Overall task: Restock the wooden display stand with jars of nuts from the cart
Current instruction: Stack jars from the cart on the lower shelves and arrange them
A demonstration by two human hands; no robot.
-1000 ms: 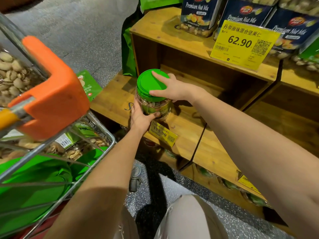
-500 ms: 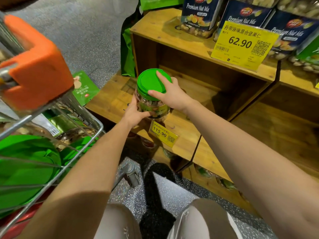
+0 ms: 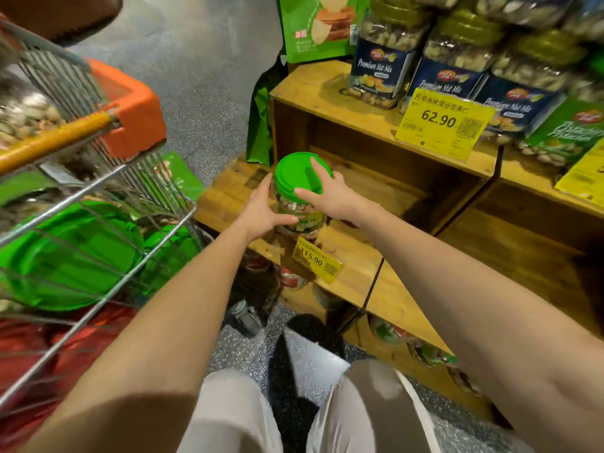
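While both hands are on it, the jar of nuts (image 3: pixel 302 220) stands upright at the lower shelf (image 3: pixel 228 194) of the wooden display stand (image 3: pixel 376 282), near its front left corner and just behind the yellow 115.90 tag (image 3: pixel 316 260). Can't tell if the base is fully down on the boards; the tag and palm hide it.

Left hand (image 3: pixel 261 212): fingers wrapped round the jar's left side, thumb lying across the clear front wall. Firm hold.

Right hand (image 3: pixel 330 194): on top, fingers spread over the green lid (image 3: pixel 292 173), thumb hooked on the lid's front rim. Also gripping.

Cart (image 3: pixel 108 204) is to the left, just beside the stand, with an orange corner guard (image 3: pixel 130 116). More green-lidded jars (image 3: pixel 68 253) lie inside it behind the wire.

Upper shelf (image 3: pixel 327 99): Premium Nut Mix jars (image 3: pixel 379 73) in a row, with a yellow 62.90 tag (image 3: pixel 441 122) at the front edge. The compartment directly behind the held jar shows bare wood. Further jars are partly visible under the lower shelf, too blurred to read.
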